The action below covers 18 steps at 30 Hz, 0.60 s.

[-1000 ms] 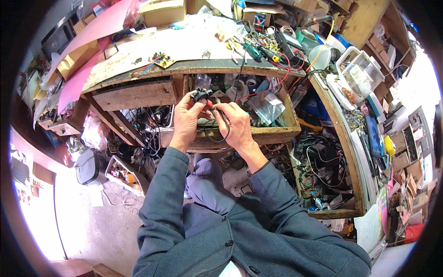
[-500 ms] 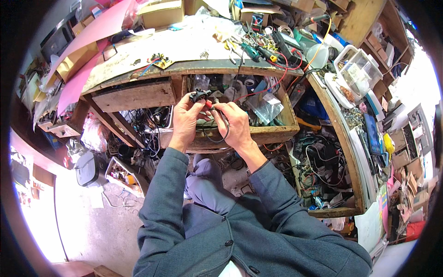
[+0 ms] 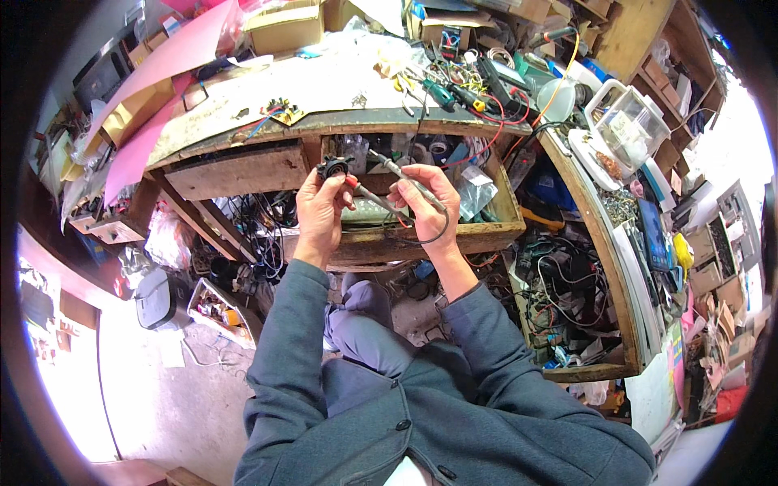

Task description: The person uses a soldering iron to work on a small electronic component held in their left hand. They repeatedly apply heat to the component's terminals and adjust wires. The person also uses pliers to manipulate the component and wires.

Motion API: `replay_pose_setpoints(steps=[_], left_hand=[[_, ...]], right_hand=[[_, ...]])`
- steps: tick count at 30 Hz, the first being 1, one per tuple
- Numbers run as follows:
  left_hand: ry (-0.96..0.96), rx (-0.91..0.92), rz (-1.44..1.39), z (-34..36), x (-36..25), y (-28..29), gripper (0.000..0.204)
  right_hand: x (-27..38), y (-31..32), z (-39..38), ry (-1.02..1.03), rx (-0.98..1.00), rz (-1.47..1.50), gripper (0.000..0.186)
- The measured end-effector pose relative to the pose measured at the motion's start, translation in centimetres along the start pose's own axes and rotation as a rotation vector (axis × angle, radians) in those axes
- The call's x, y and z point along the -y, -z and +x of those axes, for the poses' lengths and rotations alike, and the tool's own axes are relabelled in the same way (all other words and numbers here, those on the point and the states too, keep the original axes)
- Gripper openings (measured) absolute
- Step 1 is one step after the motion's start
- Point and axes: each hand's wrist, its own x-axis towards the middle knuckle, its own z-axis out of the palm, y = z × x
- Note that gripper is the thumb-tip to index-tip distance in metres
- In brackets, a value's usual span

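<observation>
Here, grey probe (image 3: 393,167) and black part (image 3: 331,168) sit apart

The left hand (image 3: 318,209) pinches the part at its fingertips; the right hand (image 3: 434,197) grips the probe, long axis slanting up-left, tip right of the part. A red-ended rod (image 3: 372,196) slopes between both hands, its holder unclear

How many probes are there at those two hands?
2: a grey probe in the right hand, pointing up and left, and a red-ended probe below it, reaching toward the black part in the left hand. Others could be hidden behind the hands.
</observation>
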Motion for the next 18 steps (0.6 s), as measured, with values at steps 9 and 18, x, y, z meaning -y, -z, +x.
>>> replay_pose_setpoints(steps=[9,18], left_hand=[[-0.137,-0.225,-0.141,0.3,0.7,0.0,0.009],[0.008,-0.09,-0.374,-0.2,0.1,0.9,0.008]], right_hand=[[3.5,-2.2,-2.8,0.192,0.3,-0.417,0.018],[1.1,-2.5,-2.3,-0.553,0.058,0.292,0.058]])
